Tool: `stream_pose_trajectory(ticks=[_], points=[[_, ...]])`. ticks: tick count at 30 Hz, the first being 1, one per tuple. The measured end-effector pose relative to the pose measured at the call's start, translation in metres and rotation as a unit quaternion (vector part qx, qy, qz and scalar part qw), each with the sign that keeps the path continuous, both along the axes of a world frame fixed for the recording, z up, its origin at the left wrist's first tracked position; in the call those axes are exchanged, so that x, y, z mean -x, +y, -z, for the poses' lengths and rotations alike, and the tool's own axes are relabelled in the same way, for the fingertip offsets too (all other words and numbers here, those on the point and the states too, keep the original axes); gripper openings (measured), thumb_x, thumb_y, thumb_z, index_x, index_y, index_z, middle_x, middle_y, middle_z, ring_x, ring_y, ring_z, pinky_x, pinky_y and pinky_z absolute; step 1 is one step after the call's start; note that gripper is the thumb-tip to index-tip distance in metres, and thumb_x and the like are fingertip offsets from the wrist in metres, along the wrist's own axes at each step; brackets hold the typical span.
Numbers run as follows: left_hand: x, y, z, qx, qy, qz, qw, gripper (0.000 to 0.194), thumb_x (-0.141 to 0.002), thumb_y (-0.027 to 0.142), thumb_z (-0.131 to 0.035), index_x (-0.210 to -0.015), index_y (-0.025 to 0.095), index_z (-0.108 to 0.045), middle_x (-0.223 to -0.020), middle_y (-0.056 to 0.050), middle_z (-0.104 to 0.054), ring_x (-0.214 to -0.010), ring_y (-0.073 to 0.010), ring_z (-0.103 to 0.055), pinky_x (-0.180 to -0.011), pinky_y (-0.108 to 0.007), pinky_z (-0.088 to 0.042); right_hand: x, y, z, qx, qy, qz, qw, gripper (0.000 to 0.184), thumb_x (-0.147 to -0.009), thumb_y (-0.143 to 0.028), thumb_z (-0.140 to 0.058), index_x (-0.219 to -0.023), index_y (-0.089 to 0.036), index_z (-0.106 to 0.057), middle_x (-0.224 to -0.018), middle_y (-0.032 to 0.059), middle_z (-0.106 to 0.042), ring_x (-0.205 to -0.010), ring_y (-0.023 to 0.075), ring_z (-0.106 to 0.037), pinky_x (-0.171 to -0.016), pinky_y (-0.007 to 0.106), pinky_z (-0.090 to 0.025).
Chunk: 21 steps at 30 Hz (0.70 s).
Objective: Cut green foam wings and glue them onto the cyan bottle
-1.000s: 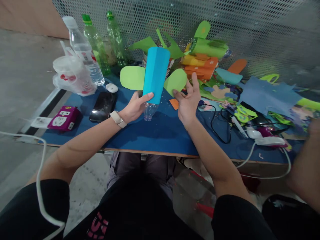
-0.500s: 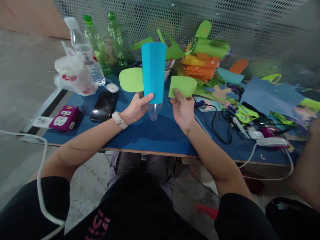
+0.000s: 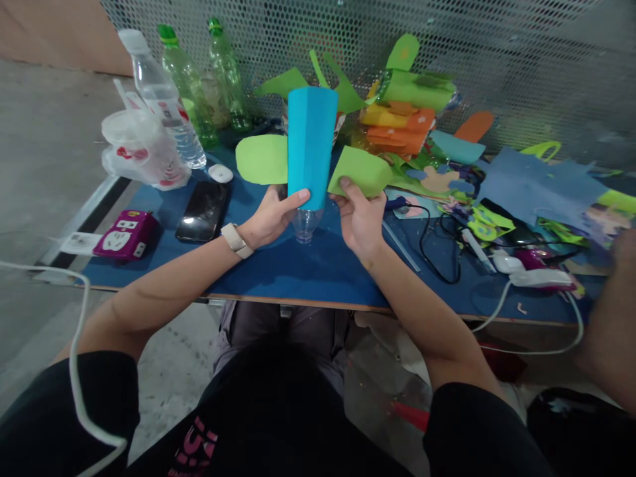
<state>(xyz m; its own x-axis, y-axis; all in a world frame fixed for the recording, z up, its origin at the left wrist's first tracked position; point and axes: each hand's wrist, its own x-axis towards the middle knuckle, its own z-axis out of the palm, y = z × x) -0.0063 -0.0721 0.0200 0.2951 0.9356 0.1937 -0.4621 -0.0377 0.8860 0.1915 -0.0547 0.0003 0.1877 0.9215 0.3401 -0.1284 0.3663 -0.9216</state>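
Observation:
My left hand [image 3: 278, 212] is closed around the lower part of a plastic bottle wrapped in blue paper [image 3: 312, 146]. The bottle is upside down, its clear neck [image 3: 304, 226] pointing down. A rounded light green paper piece [image 3: 262, 159] sticks out from the bottle's left side. In my right hand [image 3: 362, 215], a second light green paper piece [image 3: 362, 171] is pinched between thumb and fingers. Its left corner is close to the bottle's right side; whether the two touch I cannot tell.
On the left of the blue table [image 3: 278, 278] are a black phone [image 3: 203, 211], a purple power adapter [image 3: 126, 235], a white case [image 3: 220, 173], a bagged cup [image 3: 142, 149] and several bottles [image 3: 173, 112]. Paper scraps [image 3: 536, 192] and cables cover the right. Another person's arm [image 3: 613, 324] shows at far right.
The blue-wrapped bottle has shifted slightly right in my left hand. My right hand has tilted the green paper piece and brought its left corner nearer the bottle.

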Motion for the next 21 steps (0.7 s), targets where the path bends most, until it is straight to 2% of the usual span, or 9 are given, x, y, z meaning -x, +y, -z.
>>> stream_pose_trajectory(ticks=[7, 14, 21], points=[[0.0, 0.012, 0.009, -0.058, 0.03, 0.023, 0.998, 0.09, -0.082, 0.077, -0.104, -0.144, 0.018, -0.077, -0.139, -0.021, -0.088, -0.141, -0.0431, -0.082, -0.125, -0.056, -0.066, 0.007, -0.005, -0.007, 0.003, 0.094, -0.014, 0.996, 0.062, -0.067, -0.065, -0.115, -0.105, -0.029, -0.082, -0.108, 0.002, -0.087, -0.107, 0.0273, -0.086, -0.089, 0.042, -0.078], [-0.001, 0.009, 0.008, -0.057, 0.038, 0.019, 0.997, 0.086, -0.082, 0.076, -0.104, -0.139, 0.017, -0.079, -0.139, -0.021, -0.088, -0.139, -0.042, -0.083, -0.126, -0.056, -0.066, 0.006, -0.006, -0.009, -0.001, 0.1, -0.023, 0.995, 0.065, -0.068, -0.062, -0.116, -0.115, -0.03, -0.085, -0.107, 0.0014, -0.089, -0.101, 0.0259, -0.086, -0.086, 0.042, -0.078], [-0.001, 0.008, 0.009, -0.079, 0.035, 0.017, 0.996, 0.1, -0.085, 0.071, -0.104, -0.165, 0.025, -0.066, -0.151, -0.019, -0.084, -0.151, -0.0436, -0.077, -0.132, -0.062, -0.061, 0.005, -0.005, -0.008, -0.007, 0.081, -0.026, 0.996, 0.067, -0.069, -0.068, -0.113, -0.116, -0.03, -0.085, -0.109, 0.0033, -0.088, -0.101, 0.0272, -0.086, -0.083, 0.043, -0.076]])
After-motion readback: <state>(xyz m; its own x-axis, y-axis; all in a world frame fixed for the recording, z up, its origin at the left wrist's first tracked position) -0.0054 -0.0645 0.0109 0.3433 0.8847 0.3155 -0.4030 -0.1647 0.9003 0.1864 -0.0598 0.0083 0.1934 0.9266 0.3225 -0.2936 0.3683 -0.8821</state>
